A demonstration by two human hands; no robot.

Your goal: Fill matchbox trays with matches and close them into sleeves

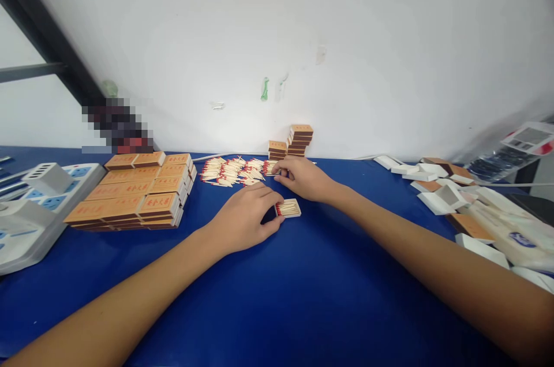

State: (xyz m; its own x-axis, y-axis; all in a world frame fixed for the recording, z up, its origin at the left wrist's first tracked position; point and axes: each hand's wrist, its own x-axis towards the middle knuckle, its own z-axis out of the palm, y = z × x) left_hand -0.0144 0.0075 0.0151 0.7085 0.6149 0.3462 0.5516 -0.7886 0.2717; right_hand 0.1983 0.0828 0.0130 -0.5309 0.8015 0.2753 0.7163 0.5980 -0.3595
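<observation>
A small white matchbox tray (298,214) lies on the blue table with a layer of red-headed matches (287,208) in it. My left hand (247,218) grips the tray's left end between thumb and fingers. Just beyond the tray, my right hand (303,178) is closed in a pinch at the right end of a loose match pile (229,171). Whatever is between its fingertips is too small to make out. The pile spreads along the back of the table, its red heads pointing various ways.
Stacked orange matchboxes (125,191) stand at the left, beside a white power strip (64,194). A smaller matchbox stack (300,139) stands against the wall (367,55). At right lie scattered white trays (441,199), orange sleeves (471,227) and a plastic packet (515,237).
</observation>
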